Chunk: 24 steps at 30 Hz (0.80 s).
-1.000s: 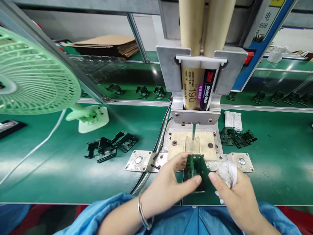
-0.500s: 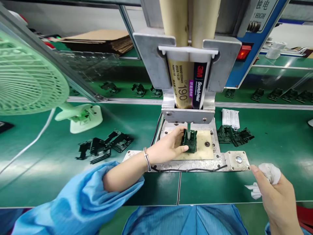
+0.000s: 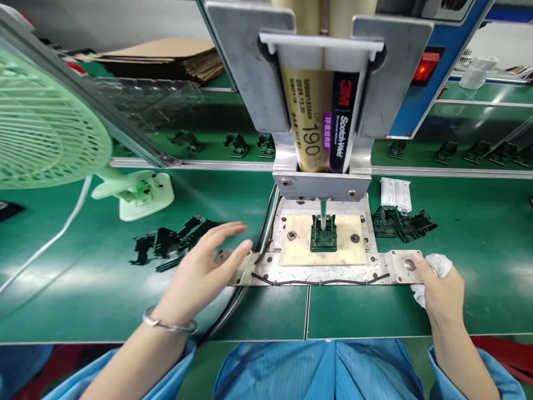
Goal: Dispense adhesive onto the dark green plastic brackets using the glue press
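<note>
Through the head view I am seeing the dark green part (image 3: 323,241) sitting on the cream plate (image 3: 350,258), which is lying on the metal base (image 3: 291,276), apart from both hands. The green nozzle (image 3: 323,210) is pointing straight down over the part's far end; from this angle I cannot tell whether its tip is touching. Above it, the adhesive cartridge (image 3: 312,122) is standing in its metal holder (image 3: 322,186). I am holding my left hand (image 3: 204,272) open, thumb and fingers spread, in front of the left metal box (image 3: 244,273), partly hiding it; whether it is making contact I cannot tell. Near those fingers, dark parts (image 3: 160,244) are lying loose on the green table (image 3: 266,316). My right hand (image 3: 443,294) is closing its fingers around a crumpled white cloth (image 3: 440,264), while its thumb is reaching onto the right metal box (image 3: 397,266), the tip lying at the round button (image 3: 410,265); whether it is pressing I cannot tell. Farther back, other dark parts (image 3: 385,222) are lying just beside two white blocks (image 3: 395,194). A red switch (image 3: 425,66) is glowing on the blue cabinet (image 3: 410,108).
</note>
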Each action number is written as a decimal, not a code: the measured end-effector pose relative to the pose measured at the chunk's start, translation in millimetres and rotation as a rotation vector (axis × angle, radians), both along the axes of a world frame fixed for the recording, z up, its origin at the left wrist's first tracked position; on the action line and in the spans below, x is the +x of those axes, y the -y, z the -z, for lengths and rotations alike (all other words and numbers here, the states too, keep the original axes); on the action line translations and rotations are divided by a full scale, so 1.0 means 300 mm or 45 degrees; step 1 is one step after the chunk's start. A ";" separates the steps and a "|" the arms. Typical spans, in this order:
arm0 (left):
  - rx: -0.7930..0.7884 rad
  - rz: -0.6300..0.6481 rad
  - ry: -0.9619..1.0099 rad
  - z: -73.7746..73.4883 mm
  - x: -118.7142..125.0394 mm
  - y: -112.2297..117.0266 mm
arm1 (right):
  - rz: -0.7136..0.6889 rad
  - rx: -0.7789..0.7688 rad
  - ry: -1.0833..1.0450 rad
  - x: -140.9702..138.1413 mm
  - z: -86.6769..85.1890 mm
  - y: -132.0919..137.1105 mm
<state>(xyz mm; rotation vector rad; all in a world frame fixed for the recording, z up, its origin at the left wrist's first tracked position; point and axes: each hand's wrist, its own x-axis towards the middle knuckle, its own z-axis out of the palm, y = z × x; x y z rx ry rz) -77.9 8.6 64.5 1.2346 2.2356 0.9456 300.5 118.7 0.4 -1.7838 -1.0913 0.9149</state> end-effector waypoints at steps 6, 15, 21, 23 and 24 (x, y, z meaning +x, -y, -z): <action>0.118 -0.305 0.754 0.070 -0.012 0.073 | -0.028 -0.094 -0.070 -0.006 -0.023 0.000; 0.343 -0.512 1.071 0.115 0.012 0.058 | 0.017 0.041 -0.082 -0.005 0.008 0.007; 0.357 -0.536 1.088 0.118 0.014 0.058 | 0.053 0.021 -0.095 -0.007 0.004 0.005; 0.355 -0.532 1.087 0.116 0.016 0.059 | 0.055 0.021 -0.090 -0.007 0.003 0.005; 0.353 -0.530 1.088 0.115 0.016 0.059 | 0.055 0.015 -0.083 -0.006 0.003 0.005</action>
